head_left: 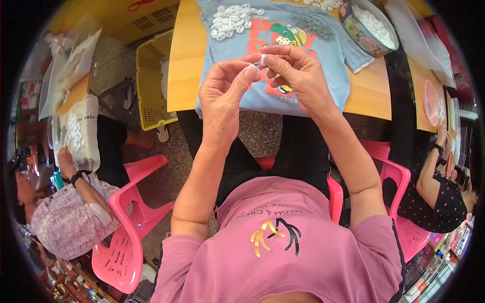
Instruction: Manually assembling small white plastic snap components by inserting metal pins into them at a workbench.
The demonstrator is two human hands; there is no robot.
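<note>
Over the table's front part, my two hands meet close together. My left hand (221, 96) is closed in a pinch on a small white plastic piece (254, 67). Between the thumb and forefinger of my right hand (298, 76) is another small white piece (262, 60), nearly touching the first. Fingertips cover most of both pieces. Beneath them a light blue printed T-shirt (222, 65) lies spread out. On it rest a pile of white oval pieces with holes (232, 21) and a heap of small dark grey metal-looking parts (313, 26).
A round printed tin (356, 38) of white pieces stands at the table's (184, 76) far right. Left of the table is a yellow crate (154, 86). Pink chairs (126, 222) flank me. Co-workers sit at left (70, 217) and right (434, 192), with white pieces before them.
</note>
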